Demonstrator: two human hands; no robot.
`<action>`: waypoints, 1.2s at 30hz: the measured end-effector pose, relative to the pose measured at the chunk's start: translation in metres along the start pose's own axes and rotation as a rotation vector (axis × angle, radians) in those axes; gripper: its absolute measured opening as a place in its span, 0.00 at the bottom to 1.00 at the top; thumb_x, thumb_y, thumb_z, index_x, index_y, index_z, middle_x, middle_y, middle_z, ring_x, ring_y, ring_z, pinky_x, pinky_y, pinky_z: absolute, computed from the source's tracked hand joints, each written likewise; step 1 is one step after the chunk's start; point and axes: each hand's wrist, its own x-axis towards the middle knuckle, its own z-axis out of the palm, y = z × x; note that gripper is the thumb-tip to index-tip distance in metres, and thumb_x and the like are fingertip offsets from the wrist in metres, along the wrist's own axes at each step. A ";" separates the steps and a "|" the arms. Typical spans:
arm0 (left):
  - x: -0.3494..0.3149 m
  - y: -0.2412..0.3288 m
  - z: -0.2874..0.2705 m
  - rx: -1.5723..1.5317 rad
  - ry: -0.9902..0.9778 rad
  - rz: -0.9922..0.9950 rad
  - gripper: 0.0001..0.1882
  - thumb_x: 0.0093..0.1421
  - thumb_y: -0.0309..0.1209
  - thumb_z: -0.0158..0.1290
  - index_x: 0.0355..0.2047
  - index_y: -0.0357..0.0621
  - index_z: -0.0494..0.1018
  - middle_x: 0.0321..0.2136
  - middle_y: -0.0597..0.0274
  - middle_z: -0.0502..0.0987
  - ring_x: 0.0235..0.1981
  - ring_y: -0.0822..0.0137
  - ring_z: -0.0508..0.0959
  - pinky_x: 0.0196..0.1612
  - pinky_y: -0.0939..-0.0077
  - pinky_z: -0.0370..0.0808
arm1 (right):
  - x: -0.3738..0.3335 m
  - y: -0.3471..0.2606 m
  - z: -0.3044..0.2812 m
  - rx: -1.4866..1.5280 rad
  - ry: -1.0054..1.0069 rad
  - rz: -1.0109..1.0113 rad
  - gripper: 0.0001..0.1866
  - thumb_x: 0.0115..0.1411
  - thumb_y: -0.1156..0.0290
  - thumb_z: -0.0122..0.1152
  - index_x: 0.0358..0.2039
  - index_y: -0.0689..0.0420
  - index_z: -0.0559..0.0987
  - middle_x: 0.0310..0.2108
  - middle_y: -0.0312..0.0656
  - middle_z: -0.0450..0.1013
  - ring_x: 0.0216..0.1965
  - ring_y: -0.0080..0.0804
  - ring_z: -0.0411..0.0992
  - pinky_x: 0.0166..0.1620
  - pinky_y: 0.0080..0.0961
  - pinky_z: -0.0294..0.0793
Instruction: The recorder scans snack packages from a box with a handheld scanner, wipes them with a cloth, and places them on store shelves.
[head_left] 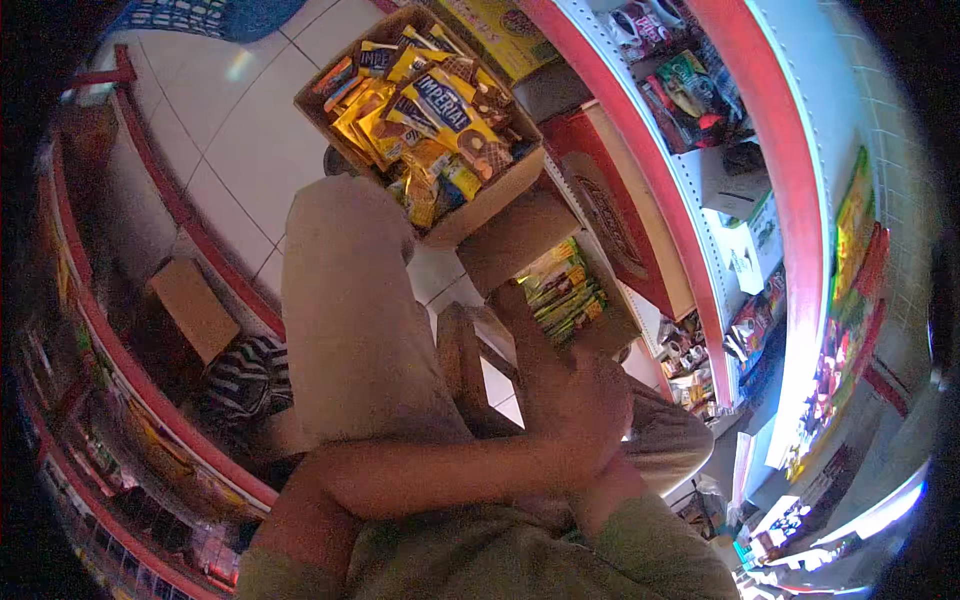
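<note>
The left hand is lying over the right arm, the right hand reaching beside green packets in a cardboard box — I cannot tell either grip. Yellow packets are filling another box; how much is done or left isn't showing.

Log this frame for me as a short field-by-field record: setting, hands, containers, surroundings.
Setting: shop aisle, pale tiled floor
Left hand: crosses to the right arm, apparently resting on it
Right hand: beside the lower carton; dim, grasp unclear
Upper carton: brown, open, heaped with mostly yellow packets
Lower carton: brown, open, holding green-and-yellow packets
Right side: red-edged shelves with assorted packaged goods
Upper left: blue lattice-like object, partly cut off
</note>
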 end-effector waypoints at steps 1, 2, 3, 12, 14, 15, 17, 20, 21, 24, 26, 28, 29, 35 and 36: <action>0.002 0.003 -0.002 -0.087 -0.142 0.021 0.14 0.53 0.28 0.49 0.39 0.40 0.79 0.37 0.54 0.78 0.40 0.57 0.76 0.50 0.55 0.68 | 0.003 0.000 0.001 0.028 0.001 0.009 0.18 0.62 0.61 0.53 0.50 0.55 0.72 0.44 0.50 0.72 0.42 0.40 0.74 0.44 0.37 0.76; 0.003 0.001 -0.002 -0.109 -0.186 0.030 0.14 0.53 0.28 0.49 0.39 0.40 0.79 0.37 0.54 0.78 0.40 0.57 0.76 0.50 0.55 0.68 | 0.007 0.000 0.003 0.058 0.002 0.015 0.18 0.62 0.61 0.53 0.49 0.56 0.72 0.44 0.49 0.72 0.42 0.39 0.74 0.44 0.37 0.76; 0.003 0.000 -0.002 0.002 0.071 -0.027 0.14 0.54 0.31 0.49 0.38 0.39 0.77 0.34 0.55 0.76 0.37 0.57 0.74 0.46 0.56 0.67 | 0.011 -0.001 0.003 0.096 0.004 0.022 0.18 0.62 0.61 0.53 0.49 0.56 0.72 0.44 0.49 0.72 0.42 0.39 0.74 0.44 0.37 0.76; 0.006 -0.003 0.026 0.173 0.152 -0.018 0.17 0.54 0.33 0.49 0.41 0.36 0.74 0.31 0.53 0.73 0.36 0.56 0.73 0.42 0.56 0.68 | 0.021 -0.030 -0.012 0.668 -0.017 0.040 0.16 0.62 0.63 0.53 0.48 0.56 0.71 0.42 0.45 0.72 0.41 0.36 0.73 0.43 0.35 0.76; 0.009 -0.005 0.027 0.224 0.135 -0.038 0.17 0.54 0.34 0.49 0.41 0.35 0.74 0.31 0.52 0.74 0.37 0.54 0.74 0.43 0.55 0.69 | 0.010 -0.035 -0.016 0.907 -0.055 0.035 0.16 0.62 0.63 0.54 0.48 0.56 0.71 0.42 0.45 0.72 0.41 0.36 0.73 0.43 0.35 0.76; 0.010 -0.011 0.025 0.109 0.215 -0.019 0.18 0.53 0.35 0.51 0.41 0.35 0.74 0.32 0.51 0.75 0.37 0.52 0.75 0.44 0.52 0.70 | 0.002 -0.036 -0.018 1.041 -0.080 0.033 0.16 0.62 0.63 0.54 0.48 0.56 0.71 0.42 0.44 0.72 0.41 0.35 0.73 0.43 0.34 0.76; 0.011 -0.021 0.015 -0.026 0.196 -0.033 0.22 0.52 0.38 0.57 0.42 0.35 0.73 0.36 0.48 0.76 0.38 0.45 0.77 0.47 0.47 0.72 | -0.015 -0.038 -0.025 1.267 -0.115 0.023 0.16 0.63 0.63 0.54 0.48 0.56 0.71 0.41 0.43 0.72 0.40 0.35 0.73 0.43 0.34 0.77; 0.016 -0.051 -0.007 -0.239 -0.005 -0.006 0.26 0.55 0.42 0.58 0.48 0.36 0.71 0.41 0.41 0.75 0.46 0.45 0.76 0.49 0.50 0.72 | -0.035 -0.043 -0.051 1.550 -0.174 -0.019 0.15 0.63 0.64 0.54 0.47 0.56 0.71 0.41 0.42 0.72 0.40 0.34 0.73 0.43 0.34 0.77; 0.018 -0.061 -0.015 -0.309 -0.083 -0.057 0.26 0.57 0.43 0.57 0.49 0.36 0.70 0.43 0.39 0.75 0.49 0.46 0.75 0.51 0.51 0.72 | -0.042 -0.046 -0.063 1.616 -0.190 -0.038 0.15 0.63 0.64 0.54 0.47 0.56 0.71 0.41 0.42 0.72 0.40 0.34 0.73 0.42 0.33 0.77; 0.009 -0.098 -0.036 -0.239 0.238 -0.009 0.28 0.60 0.44 0.53 0.53 0.37 0.68 0.46 0.38 0.74 0.52 0.44 0.72 0.55 0.53 0.69 | -0.074 -0.066 -0.104 1.781 -0.168 0.001 0.14 0.63 0.65 0.54 0.47 0.56 0.71 0.40 0.41 0.72 0.40 0.33 0.73 0.42 0.33 0.77; 0.006 -0.124 -0.050 -0.225 0.297 -0.090 0.27 0.63 0.46 0.49 0.54 0.36 0.68 0.48 0.40 0.75 0.53 0.44 0.72 0.56 0.54 0.68 | -0.119 -0.083 -0.126 1.877 -0.147 0.009 0.13 0.65 0.66 0.49 0.47 0.59 0.71 0.42 0.40 0.71 0.41 0.29 0.71 0.43 0.31 0.74; -0.002 -0.139 -0.057 -0.278 0.530 -0.207 0.28 0.66 0.47 0.45 0.55 0.37 0.67 0.49 0.43 0.75 0.51 0.48 0.75 0.55 0.57 0.69 | -0.182 -0.094 -0.143 1.976 -0.032 -0.156 0.12 0.64 0.68 0.51 0.46 0.57 0.70 0.41 0.40 0.71 0.41 0.29 0.71 0.44 0.30 0.75; -0.004 -0.139 -0.057 -0.465 0.598 -0.267 0.29 0.66 0.50 0.43 0.57 0.38 0.66 0.51 0.44 0.74 0.52 0.49 0.74 0.55 0.58 0.70 | -0.216 -0.097 -0.151 2.045 0.072 -0.317 0.11 0.63 0.71 0.53 0.46 0.56 0.70 0.39 0.39 0.71 0.40 0.29 0.72 0.44 0.30 0.75; 0.014 -0.037 -0.021 -2.172 0.280 0.500 0.42 0.65 0.64 0.27 0.69 0.48 0.44 0.70 0.55 0.47 0.69 0.49 0.51 0.69 0.47 0.44 | -0.336 -0.106 -0.169 1.947 0.283 -0.659 0.10 0.63 0.76 0.52 0.45 0.56 0.70 0.44 0.39 0.72 0.42 0.28 0.72 0.45 0.28 0.74; 0.011 -0.024 -0.016 -2.468 0.098 0.733 0.43 0.64 0.65 0.28 0.70 0.51 0.42 0.70 0.55 0.44 0.70 0.47 0.45 0.69 0.42 0.40 | -0.339 -0.108 -0.167 1.919 0.332 -0.713 0.09 0.63 0.76 0.53 0.44 0.55 0.70 0.44 0.38 0.73 0.42 0.27 0.72 0.45 0.27 0.74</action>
